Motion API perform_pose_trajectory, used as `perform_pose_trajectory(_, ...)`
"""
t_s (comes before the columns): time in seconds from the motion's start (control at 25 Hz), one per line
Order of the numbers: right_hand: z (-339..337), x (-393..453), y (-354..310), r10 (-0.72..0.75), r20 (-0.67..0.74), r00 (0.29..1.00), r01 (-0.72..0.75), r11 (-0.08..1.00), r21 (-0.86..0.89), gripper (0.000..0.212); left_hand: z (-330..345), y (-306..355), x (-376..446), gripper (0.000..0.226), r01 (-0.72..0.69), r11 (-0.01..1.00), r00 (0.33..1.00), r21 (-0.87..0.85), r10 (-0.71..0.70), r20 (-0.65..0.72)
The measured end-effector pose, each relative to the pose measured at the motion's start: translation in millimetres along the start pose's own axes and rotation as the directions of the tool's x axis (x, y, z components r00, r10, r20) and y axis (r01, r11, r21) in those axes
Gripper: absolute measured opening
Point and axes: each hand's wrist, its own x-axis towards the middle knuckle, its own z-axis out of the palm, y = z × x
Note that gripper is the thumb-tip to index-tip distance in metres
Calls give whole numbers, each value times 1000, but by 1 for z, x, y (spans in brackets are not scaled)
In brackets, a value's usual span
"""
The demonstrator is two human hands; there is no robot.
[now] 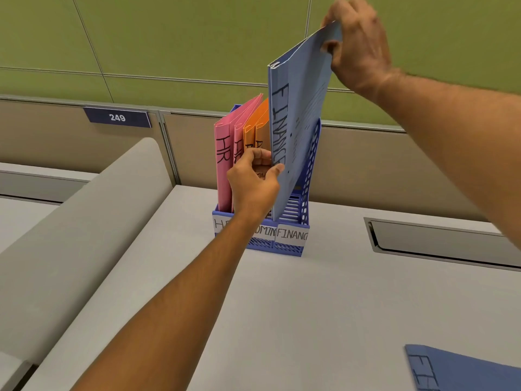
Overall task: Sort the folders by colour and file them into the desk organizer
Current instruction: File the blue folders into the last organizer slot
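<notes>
Illumination is bright, even and diffuse; no single source can be identified. Shadows are faint: a soft patch lies on the pale grey desk surface [324, 306] at the foot of the blue plastic mesh organizer [293, 218], and a darker band sits inside the recessed metal cable slot [439, 238]. No glare or blown highlights noted. Motion blur affects the raised right hand [358, 49], its fingertips smeared against the green wall panel [169, 38]. The left hand [253, 179] is sharper. Wide-angle distortion bends the partition lines and stretches both forearms toward the frame edges. Overall detail is slightly soft.
</notes>
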Motion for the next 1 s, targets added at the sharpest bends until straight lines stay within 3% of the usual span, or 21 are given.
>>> perform_pose_trajectory(0.36,8,10,8,-68,64,996,71,996,-52,27,13,-5,3,28,20,999,999,-30,-19,32)
perform_pose_trajectory(0.52,15,0,10,-146,179,973,165,982,-95,25,13,-16,0,30,48,998,994,27,-50,100)
perform_pose_trajectory(0.72,21,-15,10,-142,250,958,171,980,-99,30,10,-21,-1,31,-14,985,986,174,-16,168)
perform_pose_trajectory(0.8,23,-22,12,-131,265,955,161,983,-93,39,8,-22,-2,36,-76,974,981,213,35,189)
perform_pose_trajectory(0.88,24,-28,14,-92,305,948,132,985,-113,56,6,-23,-3,56,-160,937,972,310,96,213)
perform_pose_trajectory(1.0,26,-38,18,7,474,881,105,972,-210,91,2,-24,-4,82,-301,817,943,493,178,280)
